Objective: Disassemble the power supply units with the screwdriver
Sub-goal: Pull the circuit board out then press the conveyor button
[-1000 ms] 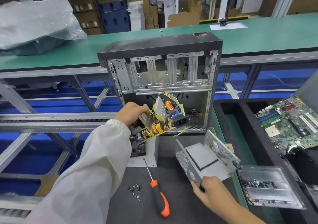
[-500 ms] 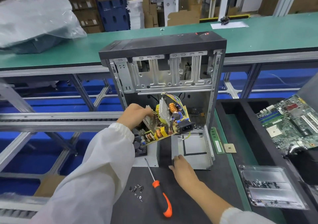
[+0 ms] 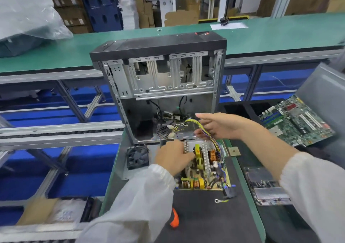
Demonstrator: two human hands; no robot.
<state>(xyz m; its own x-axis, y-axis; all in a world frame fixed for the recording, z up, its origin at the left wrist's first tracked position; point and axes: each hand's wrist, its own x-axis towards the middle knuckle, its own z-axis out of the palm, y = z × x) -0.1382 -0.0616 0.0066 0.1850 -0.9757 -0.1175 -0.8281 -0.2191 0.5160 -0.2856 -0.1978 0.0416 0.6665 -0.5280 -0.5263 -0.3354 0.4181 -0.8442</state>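
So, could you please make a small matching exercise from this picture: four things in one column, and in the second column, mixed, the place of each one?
Things
1. power supply board
2. cooling fan
3. motherboard
4. screwdriver handle

Places
a. far right, in the black tray
b. partly hidden by the left sleeve, at the near edge of the mat
c. flat on the mat, under the left hand
d. left of the board, at the foot of the computer case

Pairs: 1-c, 2-d, 3-a, 4-b
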